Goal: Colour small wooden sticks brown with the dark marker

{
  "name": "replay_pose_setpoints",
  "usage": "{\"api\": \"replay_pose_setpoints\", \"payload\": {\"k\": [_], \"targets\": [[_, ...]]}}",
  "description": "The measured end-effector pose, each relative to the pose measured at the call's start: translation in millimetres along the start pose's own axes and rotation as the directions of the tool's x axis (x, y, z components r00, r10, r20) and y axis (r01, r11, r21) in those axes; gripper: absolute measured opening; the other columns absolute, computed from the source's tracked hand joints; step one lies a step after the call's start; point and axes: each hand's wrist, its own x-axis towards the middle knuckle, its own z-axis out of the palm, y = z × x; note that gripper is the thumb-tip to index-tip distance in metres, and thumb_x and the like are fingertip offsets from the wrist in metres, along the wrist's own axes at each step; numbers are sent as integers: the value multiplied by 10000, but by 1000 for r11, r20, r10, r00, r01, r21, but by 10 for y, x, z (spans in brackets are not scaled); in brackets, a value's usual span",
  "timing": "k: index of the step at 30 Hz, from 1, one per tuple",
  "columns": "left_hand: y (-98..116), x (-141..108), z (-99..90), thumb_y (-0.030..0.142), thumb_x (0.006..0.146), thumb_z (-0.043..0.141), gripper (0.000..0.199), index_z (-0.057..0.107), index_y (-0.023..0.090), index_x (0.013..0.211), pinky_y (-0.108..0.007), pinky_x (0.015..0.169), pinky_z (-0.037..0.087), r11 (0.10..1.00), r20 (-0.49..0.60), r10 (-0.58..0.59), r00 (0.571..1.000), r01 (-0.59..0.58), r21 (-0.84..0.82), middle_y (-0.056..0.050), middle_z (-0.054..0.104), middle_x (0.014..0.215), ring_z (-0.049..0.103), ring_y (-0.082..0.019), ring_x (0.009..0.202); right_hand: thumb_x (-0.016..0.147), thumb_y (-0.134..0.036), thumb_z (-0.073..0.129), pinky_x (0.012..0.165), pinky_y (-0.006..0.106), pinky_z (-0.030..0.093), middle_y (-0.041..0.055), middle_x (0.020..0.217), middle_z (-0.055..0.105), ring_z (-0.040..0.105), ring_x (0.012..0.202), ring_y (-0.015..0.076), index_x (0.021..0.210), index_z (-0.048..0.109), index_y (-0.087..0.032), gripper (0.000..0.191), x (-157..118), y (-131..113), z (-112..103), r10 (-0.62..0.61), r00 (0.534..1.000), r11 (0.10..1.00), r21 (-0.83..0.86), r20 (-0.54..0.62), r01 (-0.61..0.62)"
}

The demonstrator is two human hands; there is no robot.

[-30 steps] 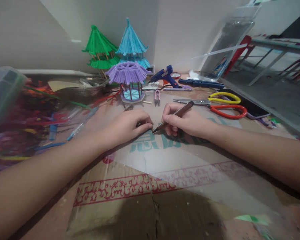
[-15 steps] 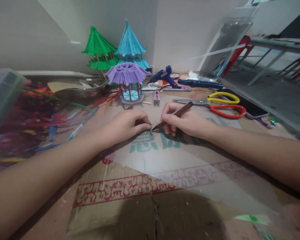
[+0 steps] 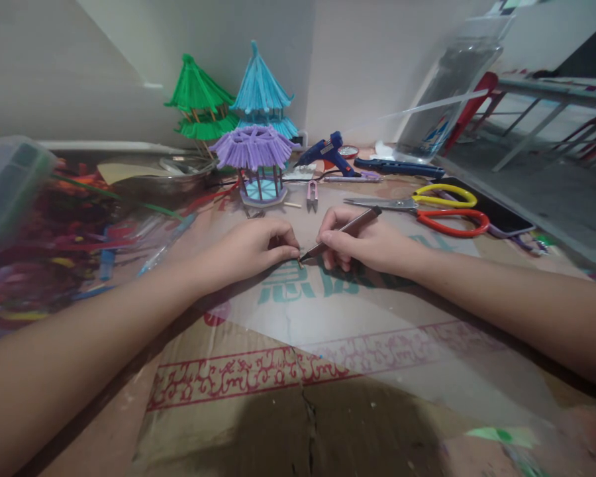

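My right hand [image 3: 350,240] is closed around a dark marker pen [image 3: 347,232], its tip pointing down-left. The tip is at a tiny stick-like piece [image 3: 301,263] pinched between thumb and forefinger of my left hand [image 3: 263,248]; whether the tip touches it I cannot tell. Both hands rest over the printed cardboard [image 3: 228,371], which is partly covered by a translucent sheet [image 3: 377,331]. Behind them stands a small pavilion with a purple roof [image 3: 253,147] and a light blue floor.
Behind stand a green tower [image 3: 198,86] and a blue tower [image 3: 261,83]. Farther right lie a glue gun [image 3: 330,156], pink snips [image 3: 312,196], scissors [image 3: 447,212] and a phone [image 3: 491,209]. Colourful scraps [image 3: 54,258] and a plastic box [image 3: 10,189] are at the left.
The view has shifted slightly. The marker has tilted a little lower at its back end, and the small piece at my left fingertips sits at a slightly different angle.
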Motion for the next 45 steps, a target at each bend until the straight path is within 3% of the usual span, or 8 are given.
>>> {"api": "replay_pose_setpoints", "payload": {"k": [3, 9, 14, 20, 45], "targets": [[4, -1, 2, 283, 894, 622, 115, 681, 187, 870, -268, 699, 456, 1000, 1, -4, 1000, 4, -8, -16, 714, 837, 631, -160, 758, 918, -257, 598, 439, 197, 431, -20, 598, 675, 534, 447, 81, 785, 525, -201, 162, 1, 6, -5, -8, 999, 1000, 13, 32, 8], [17, -10, -2, 297, 900, 614, 127, 682, 193, 877, -272, 709, 463, 1000, -2, -13, 1000, 13, -1, -17, 718, 852, 631, -162, 765, 922, -266, 596, 425, 202, 428, -29, 614, 679, 532, 429, 83, 822, 520, -212, 137, 5, 15, 4, 5, 1000, 1000, 12, -26, -4], [-1, -9, 1, 276, 888, 633, 94, 671, 193, 866, -269, 701, 460, 1000, -3, -11, 1000, 11, -8, -10, 712, 836, 631, -159, 753, 907, -255, 607, 436, 188, 428, -24, 583, 670, 533, 449, 79, 778, 526, -202, 162, 6, 7, -11, -7, 999, 1000, 27, 43, 6], [-24, 2, -9, 271, 884, 646, 85, 666, 189, 872, -268, 697, 456, 1000, 18, -19, 1000, 20, -22, -7, 711, 835, 639, -162, 761, 914, -240, 583, 428, 192, 427, -22, 586, 673, 522, 428, 77, 782, 517, -204, 151, 5, -12, -7, 7, 1000, 999, 41, 4, -8], [-14, 0, -14, 256, 885, 648, 80, 667, 180, 865, -270, 710, 441, 1000, 25, -21, 999, 21, -10, -6, 700, 844, 629, -163, 776, 916, -273, 578, 437, 193, 430, -26, 590, 672, 535, 449, 82, 797, 522, -210, 146, -1, 15, -10, -12, 999, 1000, 20, 47, 11]]}}
